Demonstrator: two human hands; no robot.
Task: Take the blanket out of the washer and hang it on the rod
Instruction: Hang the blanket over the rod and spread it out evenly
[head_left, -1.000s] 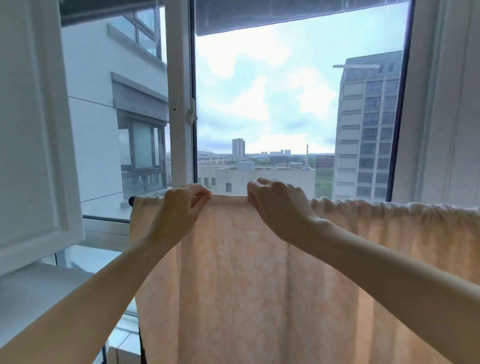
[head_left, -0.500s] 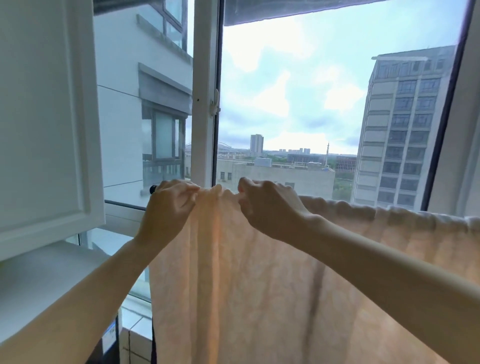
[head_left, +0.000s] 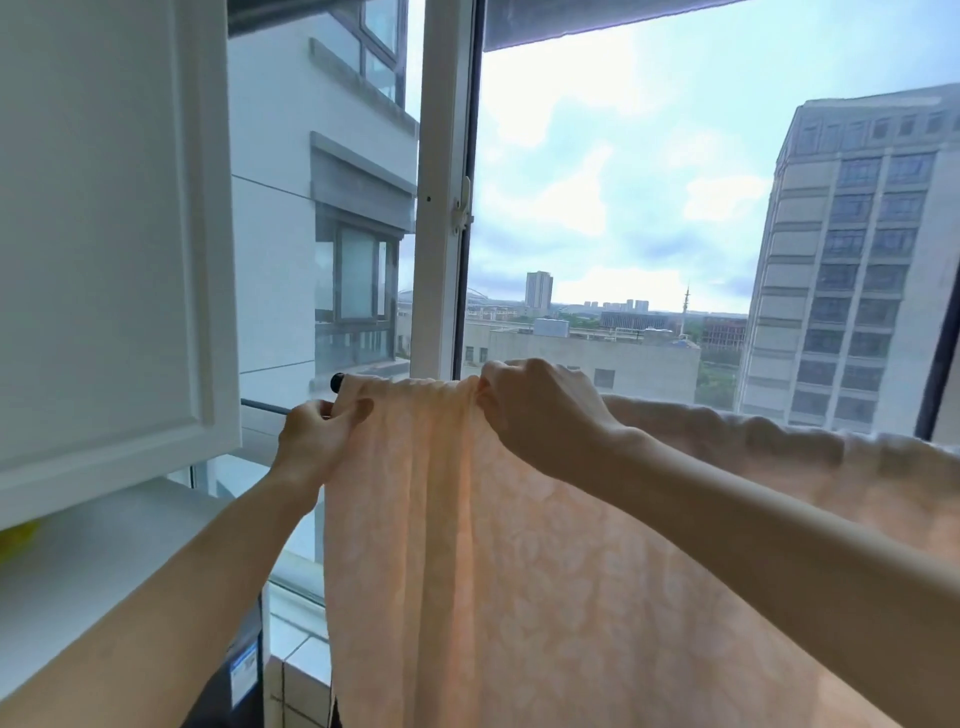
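Blanket (head_left: 519, 571), peach, fills the lower centre and right, draped over the rod (head_left: 336, 383). Left hand (head_left: 317, 436) pinches its left edge just below the rod's black end; right hand (head_left: 540, 410) clutches the gathered top fold at centre. Behind, a white window frame (head_left: 441, 182) and tower blocks (head_left: 852, 260).

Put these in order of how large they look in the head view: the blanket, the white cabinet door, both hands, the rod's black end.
1. blanket
2. white cabinet door, though the frame cuts it off
3. right hand
4. left hand, a little smaller here; perhaps only angle
5. rod's black end
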